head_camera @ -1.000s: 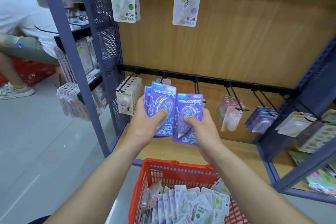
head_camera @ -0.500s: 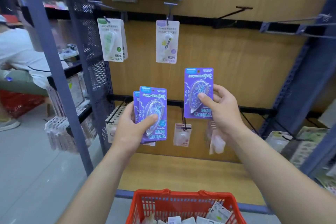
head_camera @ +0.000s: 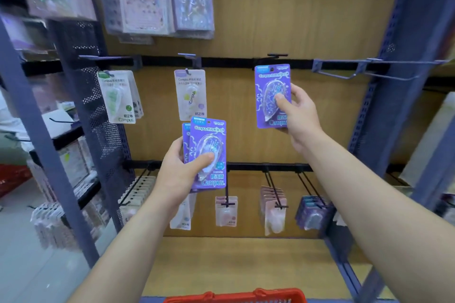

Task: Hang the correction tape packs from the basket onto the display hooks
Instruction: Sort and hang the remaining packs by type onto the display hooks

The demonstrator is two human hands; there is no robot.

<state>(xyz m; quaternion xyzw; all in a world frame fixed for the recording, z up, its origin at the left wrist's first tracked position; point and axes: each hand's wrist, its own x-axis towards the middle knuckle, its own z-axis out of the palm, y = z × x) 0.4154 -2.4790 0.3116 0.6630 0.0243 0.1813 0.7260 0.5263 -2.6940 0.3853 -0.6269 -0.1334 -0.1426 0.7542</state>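
1. Pinching a purple carded correction tape pack [head_camera: 272,96], right grip [head_camera: 299,115] hovers just under a black wire hook [head_camera: 277,55].
2. Left grip [head_camera: 177,172] clutches spare purple packs [head_camera: 208,152].
3. Align punched hole [head_camera: 272,69] with hook tip.

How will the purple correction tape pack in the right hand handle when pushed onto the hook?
Probably light: the right hand holds the purple correction tape pack upright with just a thumb-and-finger pinch. The card looks fairly stiff, showing no bend, though it may flex near the hang hole. The glossy blister could be slippery under the thumb.
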